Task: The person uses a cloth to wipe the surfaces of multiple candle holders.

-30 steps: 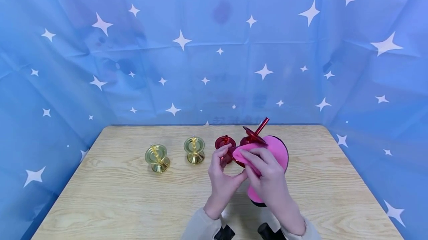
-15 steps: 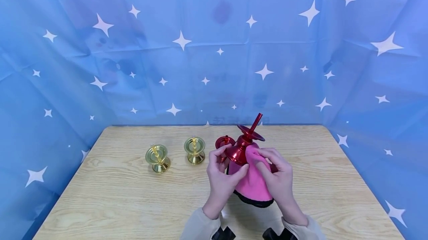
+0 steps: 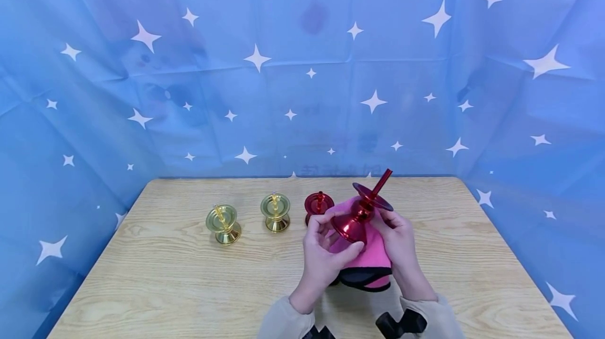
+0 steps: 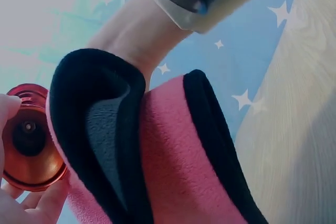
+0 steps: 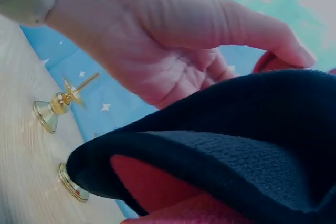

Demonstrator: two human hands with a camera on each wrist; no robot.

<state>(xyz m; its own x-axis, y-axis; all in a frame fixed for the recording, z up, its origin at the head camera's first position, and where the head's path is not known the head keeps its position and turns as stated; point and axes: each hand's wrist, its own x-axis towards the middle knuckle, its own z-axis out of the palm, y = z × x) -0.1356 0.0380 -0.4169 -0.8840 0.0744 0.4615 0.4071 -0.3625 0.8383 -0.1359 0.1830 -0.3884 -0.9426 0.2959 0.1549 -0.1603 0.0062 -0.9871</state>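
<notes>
My left hand (image 3: 323, 255) grips a shiny red metal candle holder (image 3: 352, 226) by the rim of its flared base, thumb in front. The holder is tilted, with its drip plate and thin rod pointing up to the right. In the left wrist view the hollow underside of its base (image 4: 39, 169) faces the camera. My right hand (image 3: 399, 242) pinches a pink cloth (image 3: 375, 250) against the holder's neck, just below the plate. Black edging and a grey inner side show on the cloth (image 5: 241, 98) in the right wrist view, where it hides most fingertips.
Another red candle holder (image 3: 319, 202) stands on the wooden table (image 3: 165, 276), just beyond my left fingers. Farther left stand two gold candle holders, one nearer the middle (image 3: 276, 208) and one at the left (image 3: 222, 218). A blue star-patterned curtain (image 3: 302, 92) hangs behind the table.
The right hand and cloth have gone from the holder's base to behind its neck. The holder has turned more upright, then shifted right. The cloth now hangs folded below it.
</notes>
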